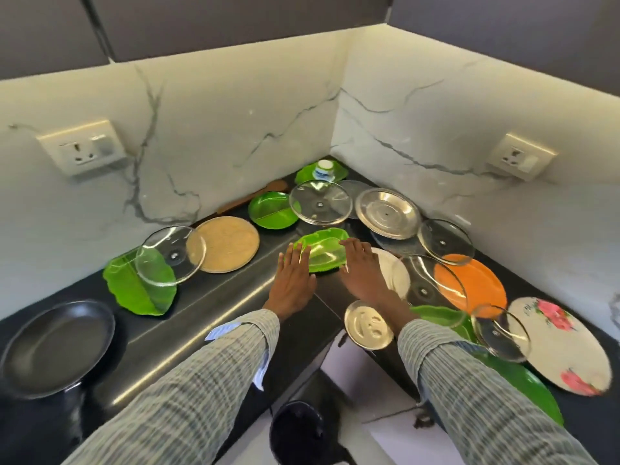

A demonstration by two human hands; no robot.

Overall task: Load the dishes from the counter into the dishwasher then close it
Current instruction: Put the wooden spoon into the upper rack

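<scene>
Dishes crowd a black L-shaped stone counter (pixel 208 317) that wraps the corner of a white marble-veined wall. At the lower left of the frame lies a black oval pan (pixel 55 347); at the right edge, a white round plate printed with pink flowers (pixel 567 347). Left of it sits an orange round plate (pixel 476 283), partly under a clear glass lid (pixel 429 283). In the centre left rests a tan woven round mat (pixel 228 243), and beyond the centre a round steel plate (pixel 387 213) beside another clear glass lid (pixel 320 203). At mid-frame lies the green leaf-shaped plastic plate (pixel 323 251), between both hands. The left hand (pixel 293 280) lies flat, fingers straight and spread, fingertips on the plate's left rim. The right hand (pixel 360 266) is likewise flat and spread at its right rim. A small steel lid (pixel 368 324) sits lower centre.
</scene>
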